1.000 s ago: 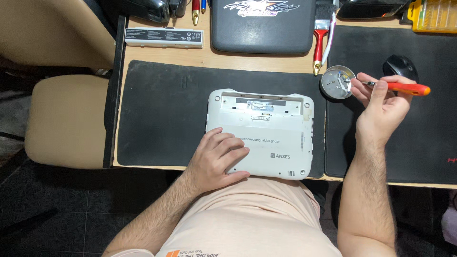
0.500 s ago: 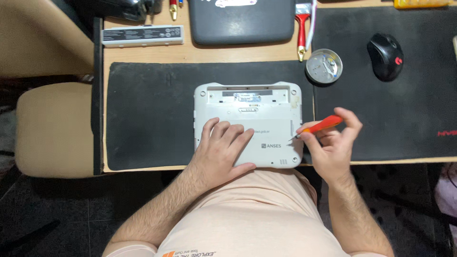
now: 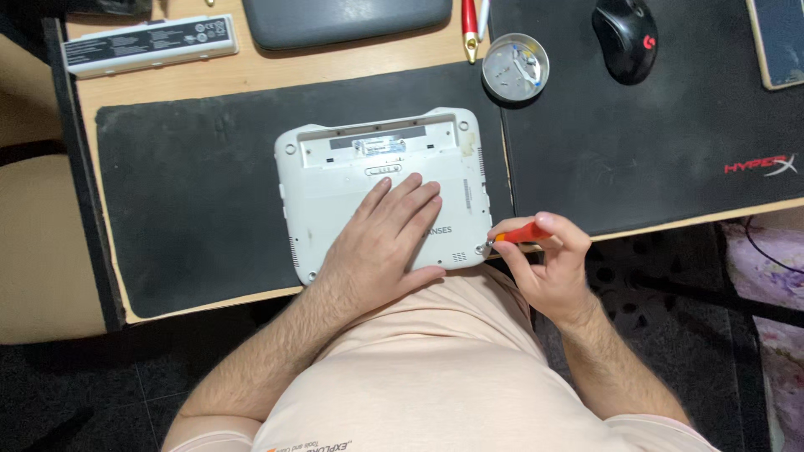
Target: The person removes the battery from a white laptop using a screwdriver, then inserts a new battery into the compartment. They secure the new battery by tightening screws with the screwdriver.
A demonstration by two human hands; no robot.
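Left hand [image 3: 387, 238] flat and open, pressing the white laptop [image 3: 385, 192] bottom-up on the black mat [image 3: 184, 192]; right hand [image 3: 548, 264] closed round an orange screwdriver [image 3: 519, 234], shaft lying left-right, tip at the laptop's near-right corner screw, just left of the fingers.
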